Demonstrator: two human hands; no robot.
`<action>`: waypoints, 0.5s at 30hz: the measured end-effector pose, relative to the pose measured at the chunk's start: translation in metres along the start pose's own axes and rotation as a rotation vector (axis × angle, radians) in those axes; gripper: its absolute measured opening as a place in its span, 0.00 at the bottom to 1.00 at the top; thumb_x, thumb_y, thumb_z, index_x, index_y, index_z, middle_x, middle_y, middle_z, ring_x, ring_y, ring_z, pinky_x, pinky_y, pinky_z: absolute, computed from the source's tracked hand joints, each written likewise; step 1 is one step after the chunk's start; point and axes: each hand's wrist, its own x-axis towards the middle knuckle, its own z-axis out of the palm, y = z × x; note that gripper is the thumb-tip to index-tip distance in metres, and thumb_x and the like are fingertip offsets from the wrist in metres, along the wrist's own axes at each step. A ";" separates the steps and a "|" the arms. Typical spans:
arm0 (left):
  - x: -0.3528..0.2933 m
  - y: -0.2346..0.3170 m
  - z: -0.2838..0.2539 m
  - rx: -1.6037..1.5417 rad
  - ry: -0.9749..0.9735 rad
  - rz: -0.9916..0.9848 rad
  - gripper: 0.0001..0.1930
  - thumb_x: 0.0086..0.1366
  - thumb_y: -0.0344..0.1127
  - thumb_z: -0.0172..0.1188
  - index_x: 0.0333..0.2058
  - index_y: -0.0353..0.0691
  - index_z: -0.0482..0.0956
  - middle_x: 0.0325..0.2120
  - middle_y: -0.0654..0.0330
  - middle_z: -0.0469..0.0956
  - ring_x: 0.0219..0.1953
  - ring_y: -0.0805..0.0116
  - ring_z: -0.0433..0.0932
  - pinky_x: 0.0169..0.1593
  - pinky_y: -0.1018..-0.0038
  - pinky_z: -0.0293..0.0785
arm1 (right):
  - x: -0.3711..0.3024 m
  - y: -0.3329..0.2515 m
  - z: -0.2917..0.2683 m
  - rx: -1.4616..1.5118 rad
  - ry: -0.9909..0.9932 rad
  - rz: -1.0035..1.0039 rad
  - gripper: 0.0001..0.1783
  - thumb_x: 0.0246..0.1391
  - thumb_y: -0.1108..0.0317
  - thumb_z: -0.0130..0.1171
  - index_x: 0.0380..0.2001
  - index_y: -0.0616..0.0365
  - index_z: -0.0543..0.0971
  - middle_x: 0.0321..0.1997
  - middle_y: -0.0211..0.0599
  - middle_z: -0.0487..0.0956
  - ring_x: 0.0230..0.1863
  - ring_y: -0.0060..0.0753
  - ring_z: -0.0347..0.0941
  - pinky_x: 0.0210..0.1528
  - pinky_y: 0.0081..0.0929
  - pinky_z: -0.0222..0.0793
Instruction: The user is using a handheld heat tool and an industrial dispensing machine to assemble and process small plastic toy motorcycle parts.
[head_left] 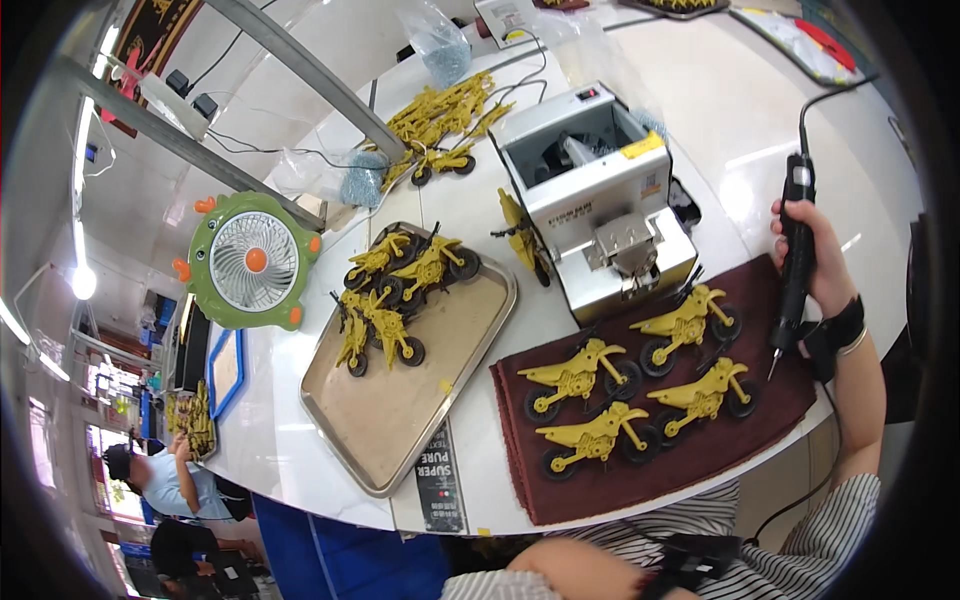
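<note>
My right hand (826, 262) is wrapped round a black electric screwdriver (797, 230), its bit pointing down at the right edge of a dark red cloth (510, 440). On the cloth lie several yellow toy motorcycles with black wheels, among them a near-left one (595, 435), a near-right one (703, 394), a far-left one (575, 372) and a far-right one (690, 322). The screwdriver tip is apart from them. Of my left arm, only the forearm and a black wrist strap show at the lower edge; the hand itself is out of the picture.
A metal screw feeder (590, 215) stands behind the cloth, a toy motorcycle (520, 238) beside it. Left are a tray (390, 450) with piled motorcycles and a green fan (255, 262). Yellow parts (440, 115) lie farther back. The screwdriver's cord runs upward. A person (180, 480) is at far left.
</note>
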 end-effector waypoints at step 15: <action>-0.188 0.051 0.027 2.235 1.718 -0.316 0.10 0.53 0.32 0.60 0.35 0.36 0.74 0.36 0.49 0.74 0.40 0.50 0.72 0.47 0.57 0.67 | 0.004 0.010 -0.003 -0.013 0.094 0.099 0.14 0.51 0.60 0.56 0.37 0.57 0.72 0.26 0.33 0.75 0.23 0.25 0.70 0.30 0.27 0.71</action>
